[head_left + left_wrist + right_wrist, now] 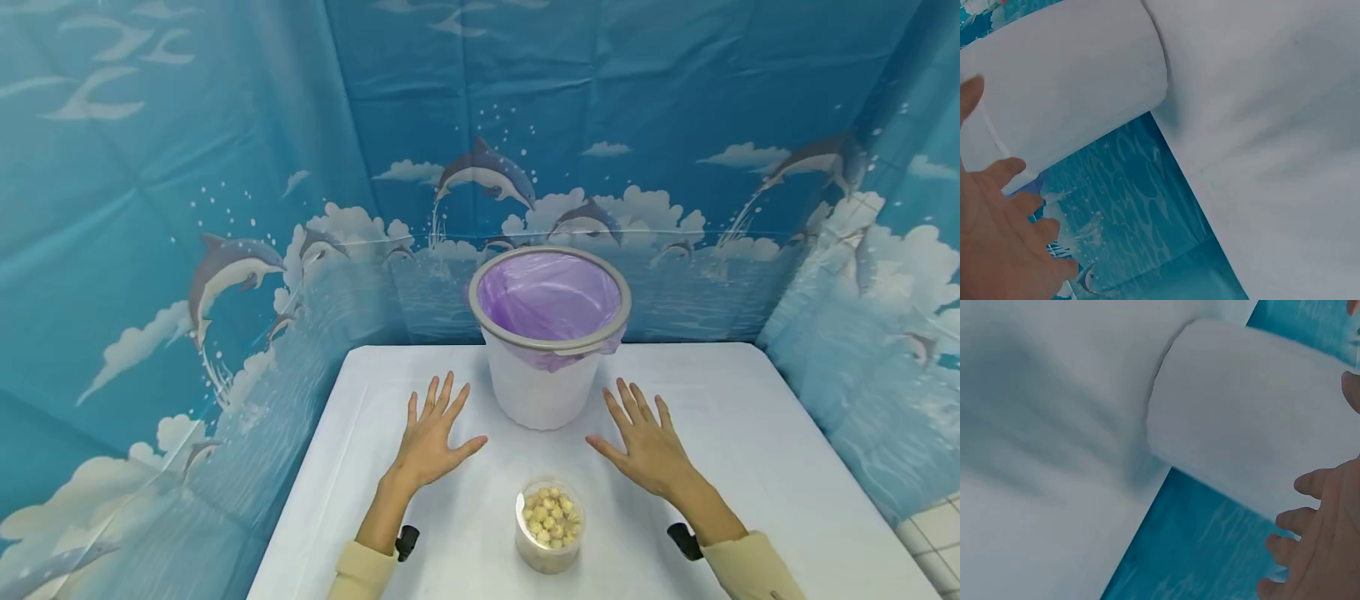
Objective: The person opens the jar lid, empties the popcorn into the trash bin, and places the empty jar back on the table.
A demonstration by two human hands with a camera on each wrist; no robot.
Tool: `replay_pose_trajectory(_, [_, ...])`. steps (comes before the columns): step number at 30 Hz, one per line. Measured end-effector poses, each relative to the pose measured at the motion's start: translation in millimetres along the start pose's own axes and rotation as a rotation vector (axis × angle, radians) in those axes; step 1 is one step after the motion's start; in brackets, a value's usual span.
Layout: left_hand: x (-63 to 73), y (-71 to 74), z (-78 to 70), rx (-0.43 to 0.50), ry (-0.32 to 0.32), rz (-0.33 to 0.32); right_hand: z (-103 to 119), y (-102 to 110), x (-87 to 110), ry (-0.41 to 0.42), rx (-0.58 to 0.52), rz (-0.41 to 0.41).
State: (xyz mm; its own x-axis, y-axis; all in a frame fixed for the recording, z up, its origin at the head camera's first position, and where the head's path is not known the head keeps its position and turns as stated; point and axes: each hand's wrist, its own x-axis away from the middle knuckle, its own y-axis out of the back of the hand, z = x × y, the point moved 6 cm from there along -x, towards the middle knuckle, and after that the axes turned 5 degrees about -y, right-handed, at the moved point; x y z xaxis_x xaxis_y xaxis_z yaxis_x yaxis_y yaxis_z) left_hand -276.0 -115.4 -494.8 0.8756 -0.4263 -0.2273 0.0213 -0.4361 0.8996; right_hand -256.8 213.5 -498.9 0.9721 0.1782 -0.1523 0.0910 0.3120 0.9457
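Both hands are spread with straight fingers and hold nothing. In the head view the left hand (pixel 431 446) is left of a white bin (pixel 536 387), and the right hand (pixel 647 446) is to its right, both apart from it. A purple plastic bag (pixel 551 292) lines the bin under a grey rim (pixel 480 312). Nearer the person stands a clear round tub (pixel 546 560) with several pale yellow, popcorn-like balls (pixel 551 517) inside. Each wrist view shows the bin's white side, past the left hand (pixel 1004 231) and the right hand (pixel 1329 531).
A white-covered table (pixel 405 383) bears the bin and the tub. Blue curtains (pixel 525 83) printed with dolphins hang behind the table and on both sides. White tiles (pixel 933 533) show at the lower right. Each wrist carries a black strapped device (pixel 407 542).
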Motion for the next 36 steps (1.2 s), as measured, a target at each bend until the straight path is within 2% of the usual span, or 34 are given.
replay_pose_trajectory(7, [15.3, -24.9, -14.2, 0.113, -0.085, 0.149, 42.6, -5.4, 14.5, 0.111, 0.016, -0.049])
replay_pose_trajectory(11, [25.7, -46.7, -19.6, 0.201, -0.088, 0.237, 66.0, -12.6, 25.0, 0.172, 0.011, -0.064])
replay_pose_trajectory(16, [36.8, -77.1, -29.9, 0.294, -0.102, 0.293, 88.2, -24.6, 37.0, 0.231, 0.007, -0.061])
replay_pose_trajectory(21, [47.0, -101.3, -42.7, 0.344, -0.137, 0.288, 105.1, -36.1, 50.0, 0.285, 0.025, -0.054])
replay_pose_trajectory(25, [53.0, -114.9, -51.2, 0.409, -0.154, 0.265, 115.5, -43.3, 60.1, 0.323, 0.029, -0.059])
replay_pose_trajectory(31, [57.9, -130.9, -61.3, 0.537, -0.153, 0.232, 122.6, -55.3, 70.7, 0.302, 0.024, -0.049])
replay_pose_trajectory(36, [61.2, -140.2, -67.4, 0.573, -0.141, 0.190, 125.5, -60.8, 74.2, 0.296, 0.057, -0.082])
